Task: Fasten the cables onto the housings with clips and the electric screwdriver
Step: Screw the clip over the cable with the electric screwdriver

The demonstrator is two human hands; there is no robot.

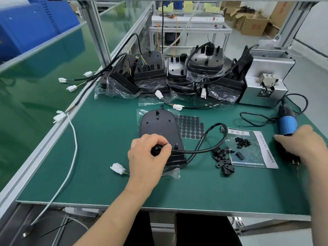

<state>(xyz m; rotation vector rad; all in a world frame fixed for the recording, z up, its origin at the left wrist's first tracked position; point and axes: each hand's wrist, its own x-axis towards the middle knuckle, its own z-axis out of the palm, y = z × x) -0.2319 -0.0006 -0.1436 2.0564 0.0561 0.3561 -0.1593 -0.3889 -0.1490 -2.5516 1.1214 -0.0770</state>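
Note:
A flat black housing point(160, 126) lies on plastic film at the middle of the green mat. My left hand point(148, 155) grips the black cable point(211, 137) where it meets the housing's near end. The cable loops off to the right, and its white connector point(117, 168) lies left of my wrist. Loose black clips point(222, 159) sit in a heap to the right of the housing, with small black screws point(242, 142) on a printed sheet. My right hand point(301, 144) grips the electric screwdriver point(287, 125), blue-collared with its bit pointing toward me.
Several black housings point(177, 71) with cables stand bagged along the back of the mat. A silver screw feeder point(266, 84) sits at the back right. A sheet of black round pads point(190, 126) lies beside the housing. A white cable point(74, 148) hangs over the left edge.

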